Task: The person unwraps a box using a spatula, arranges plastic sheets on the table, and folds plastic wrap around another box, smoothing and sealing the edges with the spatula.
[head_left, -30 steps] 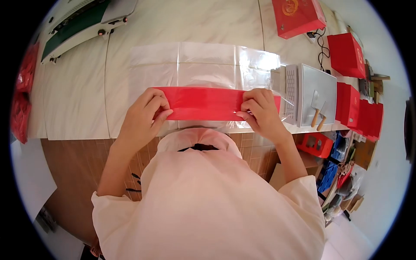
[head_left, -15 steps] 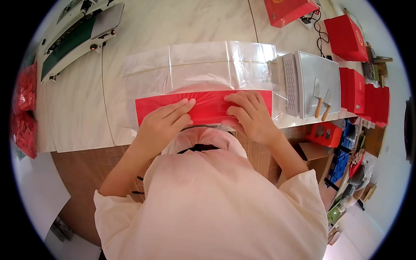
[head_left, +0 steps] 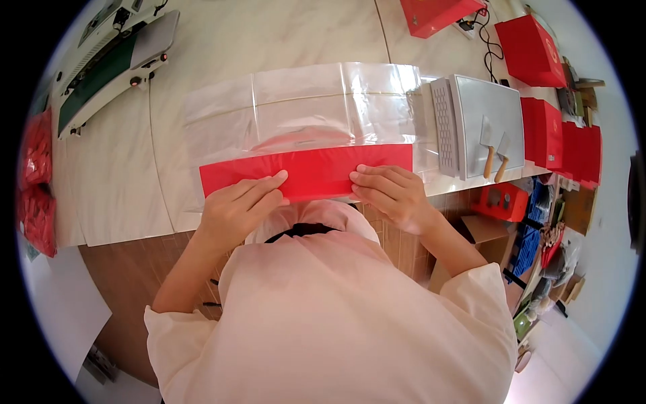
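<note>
A long, flat red rectangular piece [head_left: 313,165] lies along the table's front edge, close to my body. Clear plastic film [head_left: 299,101] spreads out behind it and seems to run up to or beneath it. My left hand [head_left: 243,204] grips the near edge of the red piece left of its middle, fingers together on top and thumb mostly hidden. Further right, my right hand [head_left: 393,195] holds the same edge in a like way, fingertips on the red surface. The undersides of both grips are out of sight.
Right of the film stands a grey-white flat-topped case [head_left: 488,121] bearing two wooden-handled spatulas [head_left: 494,155]. Red boxes [head_left: 531,54] and a black cable [head_left: 490,47] lie beyond it. A machine with a green belt [head_left: 101,87] is at far left, near bagged red items [head_left: 37,215].
Both hands have drawn back from the top of the red piece to its near edge, fingers closer together. Its creased surface now looks smoother. The whole view has shifted slightly.
</note>
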`<state>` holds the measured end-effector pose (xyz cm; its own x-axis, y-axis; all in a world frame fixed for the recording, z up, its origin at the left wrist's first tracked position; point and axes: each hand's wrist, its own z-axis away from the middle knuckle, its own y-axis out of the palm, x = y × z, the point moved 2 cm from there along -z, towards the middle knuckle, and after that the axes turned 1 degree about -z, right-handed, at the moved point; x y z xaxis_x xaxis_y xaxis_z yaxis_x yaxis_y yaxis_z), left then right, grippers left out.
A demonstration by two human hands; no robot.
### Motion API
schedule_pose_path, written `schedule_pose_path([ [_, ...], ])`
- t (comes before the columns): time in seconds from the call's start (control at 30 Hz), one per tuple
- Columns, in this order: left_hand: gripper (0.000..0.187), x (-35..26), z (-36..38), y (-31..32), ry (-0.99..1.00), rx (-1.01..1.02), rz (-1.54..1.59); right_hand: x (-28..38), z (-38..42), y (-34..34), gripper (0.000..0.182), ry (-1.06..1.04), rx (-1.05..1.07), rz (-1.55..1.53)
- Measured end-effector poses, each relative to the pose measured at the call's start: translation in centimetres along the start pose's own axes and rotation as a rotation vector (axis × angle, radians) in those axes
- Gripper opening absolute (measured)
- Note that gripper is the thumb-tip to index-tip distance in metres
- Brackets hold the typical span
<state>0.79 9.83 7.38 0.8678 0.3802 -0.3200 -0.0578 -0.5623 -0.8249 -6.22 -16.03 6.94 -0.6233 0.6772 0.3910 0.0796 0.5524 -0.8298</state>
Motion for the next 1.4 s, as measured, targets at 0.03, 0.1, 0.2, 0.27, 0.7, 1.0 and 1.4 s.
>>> schedule_pose_path([
  [0.03, 0.021, 0.1, 0.1, 0.0, -0.012, -0.005, 0.002, 0.0, -0.1, -0.1, 0.014, 0.004, -0.021, -0.015],
  [0.1, 0.019, 0.2, 0.1, 0.0, -0.023, -0.004, 0.005, 0.0, -0.3, 0.1, 0.014, 0.012, -0.043, -0.031],
  [0.2, 0.018, 0.7, -0.5, 0.0, -0.180, -0.003, 0.091, -0.5, -0.9, 0.2, 0.015, 0.094, -0.121, -0.100],
  [0.27, 0.017, 1.0, -0.7, 0.0, -0.328, 0.039, 0.177, -0.5, -1.7, 0.0, 0.018, 0.224, -0.134, -0.176],
  [0.7, 0.016, 0.8, -0.9, 0.4, -0.534, 0.045, 0.331, 0.2, -1.8, 1.4, 0.019, 0.248, -0.224, -0.086],
  [1.0, 0.016, 0.3, -0.8, 0.6, -0.600, 0.056, 0.341, -0.7, -0.6, 1.1, 0.021, 0.374, -0.330, 0.044],
  [1.4, 0.017, -0.1, -1.1, 1.0, -0.708, 0.056, 0.339, -15.9, 21.3, -10.0, 0.014, 1.032, -0.556, 0.858],
])
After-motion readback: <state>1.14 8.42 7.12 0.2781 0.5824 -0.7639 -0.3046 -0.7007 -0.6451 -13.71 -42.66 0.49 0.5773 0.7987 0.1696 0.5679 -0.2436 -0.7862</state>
